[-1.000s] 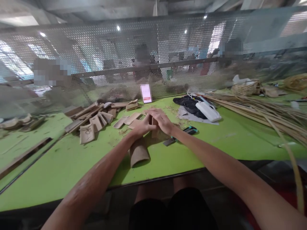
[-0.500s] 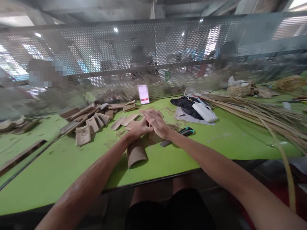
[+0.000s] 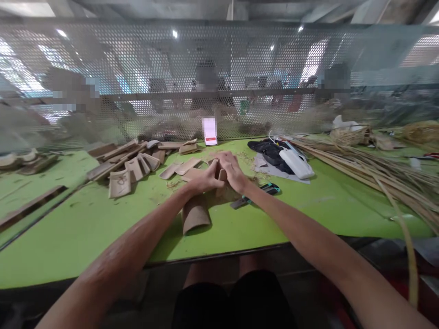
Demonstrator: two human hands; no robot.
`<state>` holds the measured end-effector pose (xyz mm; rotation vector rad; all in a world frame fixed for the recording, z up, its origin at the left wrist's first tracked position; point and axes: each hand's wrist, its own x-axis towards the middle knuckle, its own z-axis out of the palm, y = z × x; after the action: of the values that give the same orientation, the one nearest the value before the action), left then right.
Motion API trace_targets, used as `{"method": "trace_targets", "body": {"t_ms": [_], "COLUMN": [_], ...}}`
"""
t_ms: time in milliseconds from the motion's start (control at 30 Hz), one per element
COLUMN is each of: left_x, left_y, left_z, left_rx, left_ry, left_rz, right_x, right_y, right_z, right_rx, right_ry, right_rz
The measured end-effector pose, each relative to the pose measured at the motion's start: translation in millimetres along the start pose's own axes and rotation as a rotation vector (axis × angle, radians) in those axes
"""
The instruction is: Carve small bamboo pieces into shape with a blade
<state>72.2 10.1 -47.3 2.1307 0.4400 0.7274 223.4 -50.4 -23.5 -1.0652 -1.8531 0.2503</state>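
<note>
My left hand (image 3: 208,179) and my right hand (image 3: 232,172) meet over the green table (image 3: 260,219), both closed around a small brown bamboo piece (image 3: 222,175) that shows between them. Just below my left hand lies a curved bamboo piece (image 3: 195,217), its hollow side down. A utility knife (image 3: 255,195) with teal parts rests right of the hands, partly behind my right wrist. Flat bamboo pieces (image 3: 188,166) lie to the left of my left hand, with shavings around them.
A pile of bamboo pieces (image 3: 130,160) spreads at the left. A phone (image 3: 210,131) stands against the perforated screen (image 3: 154,105). Black cloth (image 3: 265,153) and a white object (image 3: 297,163) lie right of centre, beside long strips (image 3: 370,164). People sit beyond the screen.
The view has shifted slightly. My hands have parted a little from their overlapped pose, and the bamboo piece between them now shows more clearly.
</note>
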Motion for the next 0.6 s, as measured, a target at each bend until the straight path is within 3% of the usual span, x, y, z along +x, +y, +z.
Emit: {"method": "trace_targets", "body": {"t_ms": [133, 267, 400, 600], "left_x": [0, 0, 0, 2], "left_y": [1, 8, 9, 10], "left_z": [0.5, 0.4, 0.5, 3.9], "left_rx": [-0.064, -0.071, -0.067, -0.061], "left_ry": [0.006, -0.013, -0.011, 0.003], "left_rz": [0.019, -0.024, -0.018, -0.035], "right_x": [0, -1, -2, -1], "right_y": [-1, -1, -2, 1], "right_z": [-1, -2, -1, -3], "right_rx": [-0.014, 0.059, 0.081, 0.234], "right_ry": [-0.065, 0.0, -0.047, -0.004], "right_rz": [-0.088, 0.03, -0.035, 0.09]}}
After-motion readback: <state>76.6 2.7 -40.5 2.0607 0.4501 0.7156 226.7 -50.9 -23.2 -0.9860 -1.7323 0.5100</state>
